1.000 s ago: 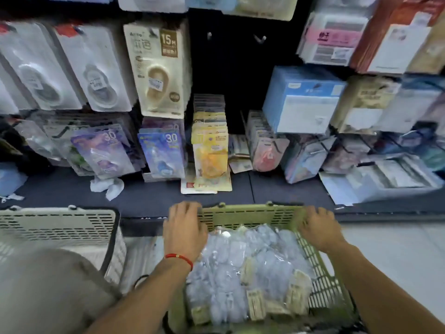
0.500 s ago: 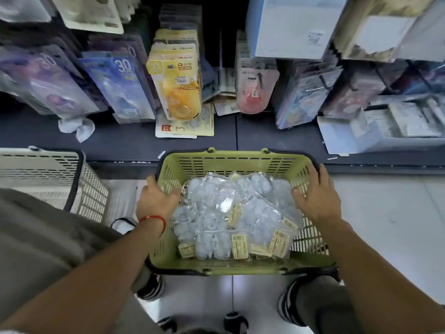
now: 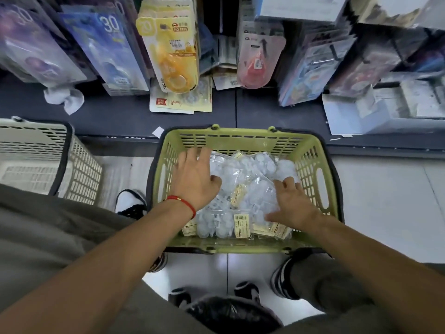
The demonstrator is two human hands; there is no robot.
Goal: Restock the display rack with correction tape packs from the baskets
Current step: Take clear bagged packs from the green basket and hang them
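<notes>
from the head view, the person crouches over the green basket [image 3: 243, 141], which sits on the floor hard against the dark shelf edge [image 3: 115, 116]. the left hand [image 3: 193, 179] lies over the far left of the pile with fingers spread and fairly flat, touching the clear bags but not closed round any that i can see. the right hand [image 3: 292, 204] rests lower on the right side, fingers spread and slightly bent on the plastic; whether a fingertip has caught a bag edge i cannot tell. the correction tape packs [image 3: 240, 191] are all in the basket, a loose heap of see-through bags with yellow labels along the near edge.

the step looks like picking a bag out. i'd say it goes best by pinching one bag at its labelled end, since the slick plastic will slide if pressed from above, and lifting it clear so neighbours don't drag along.

on the rack above hang the yellow packs [image 3: 172, 44], blue packs [image 3: 106, 44] and a pink pack [image 3: 258, 56]; match the stock to its row first. a white basket [image 3: 36, 150] stands to the left.
</notes>
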